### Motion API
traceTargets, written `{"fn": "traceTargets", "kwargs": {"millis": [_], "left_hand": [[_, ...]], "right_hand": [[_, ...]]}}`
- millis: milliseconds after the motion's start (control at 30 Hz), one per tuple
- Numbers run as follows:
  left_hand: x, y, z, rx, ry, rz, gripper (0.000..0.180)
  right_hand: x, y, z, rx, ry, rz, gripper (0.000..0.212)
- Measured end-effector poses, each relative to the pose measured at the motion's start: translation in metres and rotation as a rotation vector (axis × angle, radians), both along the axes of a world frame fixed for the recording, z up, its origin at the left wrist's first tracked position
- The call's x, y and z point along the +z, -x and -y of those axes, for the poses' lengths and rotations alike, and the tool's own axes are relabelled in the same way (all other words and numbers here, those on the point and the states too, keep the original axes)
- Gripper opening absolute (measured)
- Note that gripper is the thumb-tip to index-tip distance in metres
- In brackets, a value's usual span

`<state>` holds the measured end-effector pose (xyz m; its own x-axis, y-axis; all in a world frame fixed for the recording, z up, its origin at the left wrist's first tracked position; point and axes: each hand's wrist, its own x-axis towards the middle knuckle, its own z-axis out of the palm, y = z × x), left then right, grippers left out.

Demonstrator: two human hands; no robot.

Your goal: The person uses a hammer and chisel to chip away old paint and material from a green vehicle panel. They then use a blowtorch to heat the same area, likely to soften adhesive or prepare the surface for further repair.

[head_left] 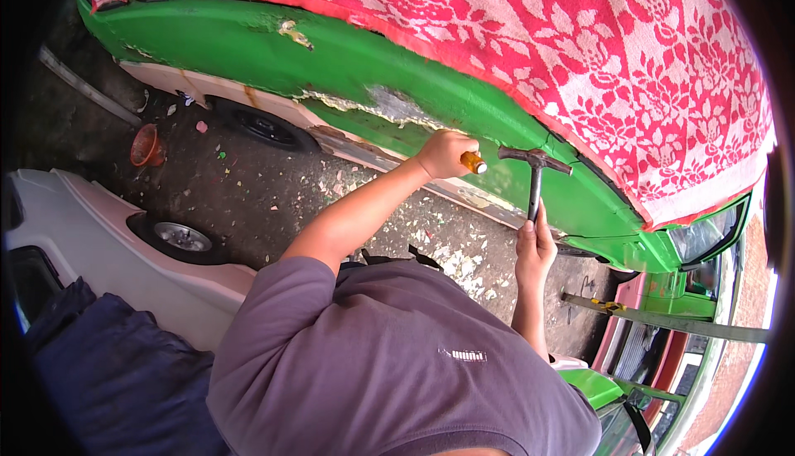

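My left hand [443, 155] is closed around a tool with an amber handle [473, 163]. Its handle end points toward the hammer, and its working end is hidden by the hand, so its kind cannot be told. In my right hand [534, 247] a hammer [536, 181] stands upright, gripped low on the shaft. The hammer's head is a short way right of the amber handle, apart from it. Both hands are beside the green car body [273, 46]. A strip of chipped, flaking paint [389, 108] runs along that panel, left of my left hand.
A red and white flowered cloth [513, 33] covers the green car's upper part. Paint flakes [455, 261] litter the ground. Behind me on the left are a white car [91, 216] and dark blue fabric [116, 365]. An orange pot [146, 148] and a pole [662, 320] stand nearby.
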<state>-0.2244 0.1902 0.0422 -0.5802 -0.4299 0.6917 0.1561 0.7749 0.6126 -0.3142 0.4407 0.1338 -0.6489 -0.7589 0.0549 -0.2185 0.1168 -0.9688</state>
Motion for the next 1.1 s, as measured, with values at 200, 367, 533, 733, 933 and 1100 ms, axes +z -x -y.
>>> {"fn": "traceTargets", "kwargs": {"millis": [200,367,533,733,933,1100], "left_hand": [[0.015,-0.018,-0.010,-0.116,0.062,-0.088,0.024],[0.017,-0.018,0.003,-0.145,0.095,-0.146,0.027],[0.015,-0.016,0.009,-0.176,0.091,-0.158,0.027],[0.009,-0.022,0.010,-0.239,0.130,-0.178,0.024],[0.014,-0.023,0.011,-0.253,0.112,-0.214,0.024],[0.020,-0.017,0.010,-0.218,0.079,-0.199,0.025]], "right_hand": [[0.002,-0.011,0.002,-0.071,0.116,0.142,0.049],[0.000,-0.019,0.004,-0.140,0.076,0.159,0.049],[0.002,-0.039,-0.004,-0.186,0.068,0.153,0.049],[-0.001,-0.056,-0.014,-0.229,0.091,0.208,0.050],[0.000,-0.059,-0.014,-0.217,0.074,0.189,0.050],[0.010,-0.057,-0.008,-0.191,0.079,0.041,0.051]]}}
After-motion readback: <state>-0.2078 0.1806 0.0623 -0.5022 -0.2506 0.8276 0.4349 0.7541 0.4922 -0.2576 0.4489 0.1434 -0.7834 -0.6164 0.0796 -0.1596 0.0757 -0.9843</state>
